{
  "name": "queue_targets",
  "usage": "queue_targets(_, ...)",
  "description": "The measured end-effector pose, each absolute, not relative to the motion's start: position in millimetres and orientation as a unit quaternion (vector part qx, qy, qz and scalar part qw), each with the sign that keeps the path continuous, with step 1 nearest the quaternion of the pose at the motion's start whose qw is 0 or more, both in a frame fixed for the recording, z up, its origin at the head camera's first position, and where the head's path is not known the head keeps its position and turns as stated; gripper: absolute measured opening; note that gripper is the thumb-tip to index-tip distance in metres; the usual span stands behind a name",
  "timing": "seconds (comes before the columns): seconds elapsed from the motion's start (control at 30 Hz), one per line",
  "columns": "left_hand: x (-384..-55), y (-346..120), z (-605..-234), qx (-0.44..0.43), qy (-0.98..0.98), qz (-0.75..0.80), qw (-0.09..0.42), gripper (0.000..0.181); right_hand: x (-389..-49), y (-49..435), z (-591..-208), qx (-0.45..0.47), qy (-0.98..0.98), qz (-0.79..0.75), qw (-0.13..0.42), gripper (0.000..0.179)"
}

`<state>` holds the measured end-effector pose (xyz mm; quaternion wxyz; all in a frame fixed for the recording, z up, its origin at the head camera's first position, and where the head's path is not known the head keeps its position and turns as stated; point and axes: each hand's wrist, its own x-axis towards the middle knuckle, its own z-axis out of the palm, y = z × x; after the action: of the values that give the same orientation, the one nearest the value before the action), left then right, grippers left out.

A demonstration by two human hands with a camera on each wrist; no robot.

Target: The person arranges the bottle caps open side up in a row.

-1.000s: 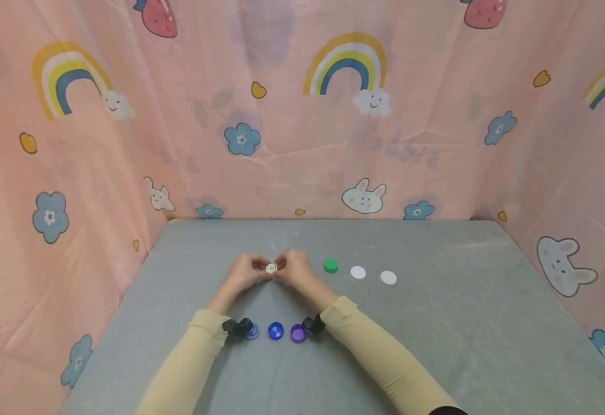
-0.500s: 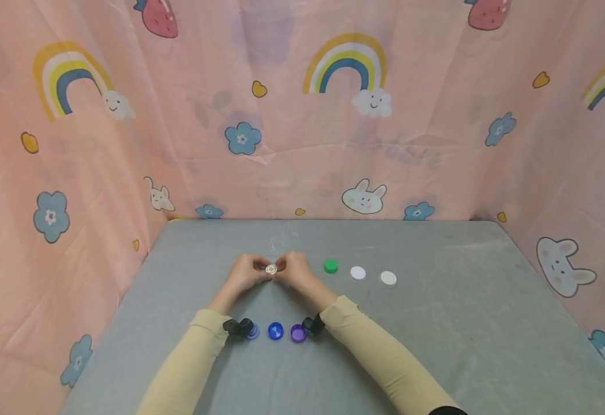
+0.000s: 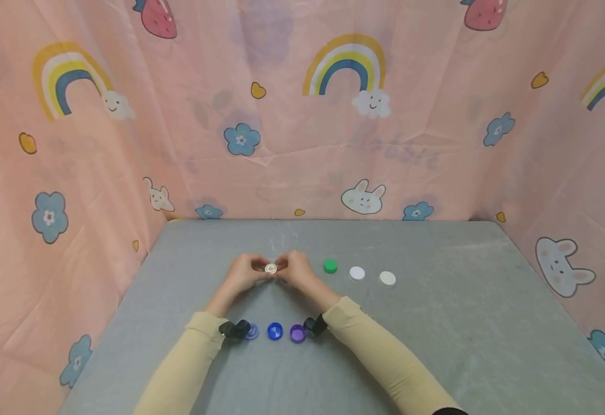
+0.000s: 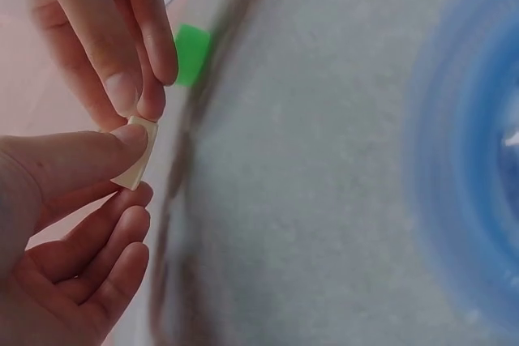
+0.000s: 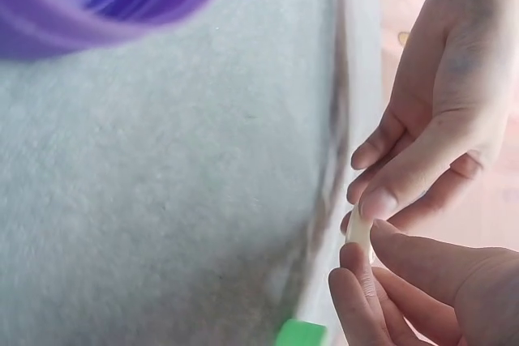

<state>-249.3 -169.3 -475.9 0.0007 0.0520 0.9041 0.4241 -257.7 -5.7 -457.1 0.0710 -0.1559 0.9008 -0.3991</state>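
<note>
Both hands meet over the far middle of the table around one small round cream cap (image 3: pixel 271 268), its ringed face turned up in the head view. My left hand (image 3: pixel 241 273) pinches it from the left, thumb on its near side. From the right, the thumb and fingers of my right hand (image 3: pixel 297 271) pinch it too. The left wrist view shows the cap (image 4: pixel 136 164) nearly edge-on, with fingertips covering much of it. In the right wrist view only a pale strip of the cap (image 5: pixel 358 231) shows between the thumbs.
Right of the hands lie a green cap (image 3: pixel 330 266), a white cap (image 3: pixel 357 273) and a cream-white disc (image 3: pixel 387 279). Nearer, between the forearms, sit a pale blue cap (image 3: pixel 252 331), a dark blue cap (image 3: pixel 275 331) and a hollow-side-up purple cap (image 3: pixel 297 333). A patterned pink curtain (image 3: pixel 302 132) backs the table.
Both hands stay in place around the cream cap. The left wrist has shifted very slightly left and the right wrist slightly right.
</note>
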Motion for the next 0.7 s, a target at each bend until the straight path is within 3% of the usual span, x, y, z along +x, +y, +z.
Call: queue_targets(0.7,-219.2,-153.1,-446.8,0.109,0.885,0.453,-0.001,0.025,-229.2,28.4,-435.6,-0.192,0.882,-0.428,0.045,0.027)
